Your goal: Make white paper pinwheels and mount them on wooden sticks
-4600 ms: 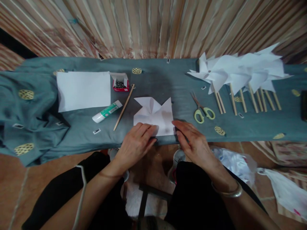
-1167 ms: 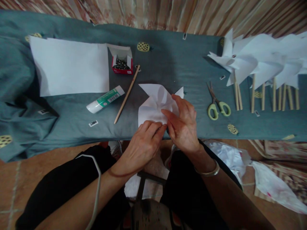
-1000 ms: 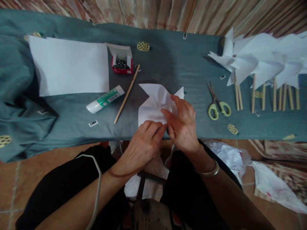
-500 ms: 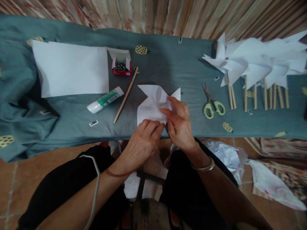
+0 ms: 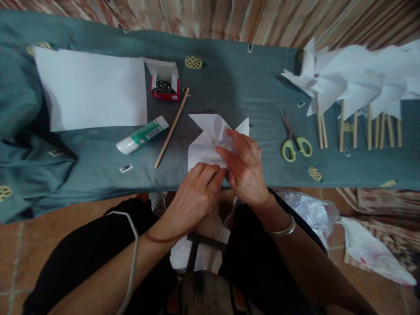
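A white paper pinwheel (image 5: 205, 146), its corners folded towards the middle, lies near the table's front edge between my hands. With closed fingers, my left hand (image 5: 200, 188) grips its near edge. My right hand (image 5: 246, 166) is at the paper's right side, thumb and fingers bent around the near right corner and the index finger over the centre; the fingertips partly hide the folds. Left of the paper lies a thin wooden stick (image 5: 172, 129). Beside that is a green and white glue stick (image 5: 142, 134). An open red box (image 5: 165, 94) of small dark metal pieces stands behind.
White paper sheets (image 5: 95, 92) lie at the left of the green cloth (image 5: 223, 78). Green-handled scissors (image 5: 292, 142) rest to the right. Several white pinwheels (image 5: 354, 74) on wooden sticks are heaped at the far right. Plastic bags (image 5: 377, 253) lie on the floor below.
The right hand's fingers have shifted slightly left over the paper's centre. My left hand keeps its hold at the near edge. The camera view has moved a little.
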Demonstrator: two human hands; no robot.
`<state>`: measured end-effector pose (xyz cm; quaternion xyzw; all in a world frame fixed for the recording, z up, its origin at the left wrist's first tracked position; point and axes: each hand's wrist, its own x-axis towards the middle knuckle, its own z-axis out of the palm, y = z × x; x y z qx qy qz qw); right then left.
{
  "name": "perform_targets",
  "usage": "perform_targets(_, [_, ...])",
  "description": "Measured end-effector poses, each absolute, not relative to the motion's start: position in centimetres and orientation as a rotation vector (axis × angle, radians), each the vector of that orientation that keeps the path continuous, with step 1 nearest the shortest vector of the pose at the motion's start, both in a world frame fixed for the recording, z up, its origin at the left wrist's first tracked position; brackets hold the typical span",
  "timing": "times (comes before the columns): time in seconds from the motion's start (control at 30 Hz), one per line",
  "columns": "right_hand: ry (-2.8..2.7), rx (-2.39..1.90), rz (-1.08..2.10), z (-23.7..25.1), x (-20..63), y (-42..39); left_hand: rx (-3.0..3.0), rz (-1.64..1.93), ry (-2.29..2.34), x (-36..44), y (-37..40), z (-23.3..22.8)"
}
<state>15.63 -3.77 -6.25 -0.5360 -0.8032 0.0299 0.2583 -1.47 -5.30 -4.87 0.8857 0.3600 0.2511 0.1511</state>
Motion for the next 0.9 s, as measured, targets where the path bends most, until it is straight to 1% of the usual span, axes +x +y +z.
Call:
perform_targets(0.3, [-2.149,-1.454,0.191,-6.2,15.2,-3.7,2.53,0.712,1.039,-1.5,-5.3,-5.0])
perform_targets(0.5, [-1.789,-1.409,0.597,-5.0,17.5,-2.6,2.556,0.721,1.065,-1.4,-5.4,-5.1])
perform_targets(0.57, [-1.695,-1.414,0.56,-4.8,18.6,-2.1,2.564,0.734,1.059,-1.4,-5.4,-5.1])
perform_targets(0.67, [-1.645,-1.488,0.395,-5.2,19.8,-1.6,2.579,0.738,1.043,-1.5,-5.3,-5.1])
perform_targets(0.8, [-1.711,-1.633,0.256,-6.2,20.4,-1.5,2.574,0.733,1.043,-1.6,-5.2,-5.2])
perform_targets(0.9, [-1.747,-1.675,0.214,-6.7,20.5,-1.2,2.569,0.767,1.044,-1.6,-5.0,-5.3])
